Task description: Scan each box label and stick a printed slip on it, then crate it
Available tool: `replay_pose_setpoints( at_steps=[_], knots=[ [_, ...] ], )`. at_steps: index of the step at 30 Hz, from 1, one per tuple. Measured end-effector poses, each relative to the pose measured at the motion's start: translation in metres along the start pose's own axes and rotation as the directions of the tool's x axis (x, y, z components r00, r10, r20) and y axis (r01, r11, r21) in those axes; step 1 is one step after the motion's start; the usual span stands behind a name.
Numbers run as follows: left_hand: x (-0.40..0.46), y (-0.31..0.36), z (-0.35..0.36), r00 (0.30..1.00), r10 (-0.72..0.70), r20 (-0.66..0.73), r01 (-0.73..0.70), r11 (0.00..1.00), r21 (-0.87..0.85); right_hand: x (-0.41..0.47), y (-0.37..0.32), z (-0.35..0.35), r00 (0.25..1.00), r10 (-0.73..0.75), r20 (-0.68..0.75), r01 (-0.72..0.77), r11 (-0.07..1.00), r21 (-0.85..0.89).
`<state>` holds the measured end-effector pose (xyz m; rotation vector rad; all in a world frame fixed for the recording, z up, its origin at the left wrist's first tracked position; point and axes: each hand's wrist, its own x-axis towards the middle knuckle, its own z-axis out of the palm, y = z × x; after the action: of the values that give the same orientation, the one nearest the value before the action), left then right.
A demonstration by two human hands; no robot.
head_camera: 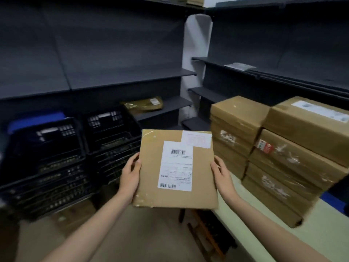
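A flat cardboard box [176, 169] is held up in mid-air between the two hands, over the floor gap between the stacked crates on the left and the tabletop [321, 231] on the right. The left hand [130, 173] grips the box's left edge with the thumb on top and the fingers curled beneath; the right hand [221, 173] clasps the right edge the same way. Holding it by the edges keeps the top face unobstructed, so the white shipping label [175, 166] with its barcodes stays readable. A second, paler slip [196, 139] sits at the far right corner, overlapping the label; judging by that, the sticking seems done and crating is probably what remains. The box is tilted slightly toward the camera, likely for a last look. The black plastic crates [111, 133] stand just left of it, the top ones open upward, a short carry away. On the right, piles of taped cardboard boxes [283, 167] wait on the tabletop, apparently the remaining stock. No scanner is visible.
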<state>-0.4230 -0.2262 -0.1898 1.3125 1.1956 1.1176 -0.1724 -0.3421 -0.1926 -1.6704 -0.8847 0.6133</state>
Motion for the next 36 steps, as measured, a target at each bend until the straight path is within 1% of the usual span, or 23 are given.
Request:
replay_pose_setpoints(
  at_steps=[2,4,8,11,14,19,23,30,34,36],
  knots=[
    [0.013,0.008,-0.048,0.998,0.018,-0.053,-0.018,1.0,0.008,0.007,-0.02,0.047,0.997,-0.045,0.056,0.044,0.999,0.013],
    [0.024,0.014,-0.095,0.993,0.038,-0.109,-0.037,0.999,0.017,0.01,-0.04,0.095,0.991,-0.073,0.113,0.066,0.996,0.065],
    [0.042,0.019,-0.181,0.975,0.068,-0.211,-0.059,0.997,0.046,0.008,-0.078,0.185,0.967,-0.061,0.249,0.019,0.986,0.168],
    [0.054,0.024,-0.237,0.954,0.104,-0.283,-0.084,0.993,0.083,0.01,-0.104,0.244,0.952,-0.075,0.297,0.017,0.981,0.192],
    [0.064,0.027,-0.279,0.935,0.104,-0.338,-0.081,0.993,0.081,0.012,-0.128,0.291,0.938,-0.081,0.336,0.011,0.979,0.205],
    [0.086,0.029,-0.324,0.9,0.1,-0.423,-0.082,0.995,0.06,0.024,-0.158,0.349,0.901,-0.031,0.433,-0.059,0.98,0.193],
    [0.114,0.025,-0.348,0.873,0.096,-0.478,-0.095,0.995,0.026,0.043,-0.172,0.399,0.872,-0.08,0.482,-0.023,0.978,0.205],
    [0.176,0.01,-0.385,0.841,0.09,-0.534,-0.077,0.996,0.047,0.098,-0.179,0.487,0.823,-0.032,0.567,-0.086,0.98,0.18],
    [0.223,0.0,-0.405,0.814,0.093,-0.573,-0.066,0.996,0.067,0.138,-0.184,0.531,0.773,-0.058,0.632,-0.056,0.986,0.159],
    [0.238,-0.004,-0.413,0.818,0.09,-0.568,-0.067,0.996,0.061,0.154,-0.184,0.544,0.747,-0.084,0.659,-0.021,0.988,0.15]
  ],
)
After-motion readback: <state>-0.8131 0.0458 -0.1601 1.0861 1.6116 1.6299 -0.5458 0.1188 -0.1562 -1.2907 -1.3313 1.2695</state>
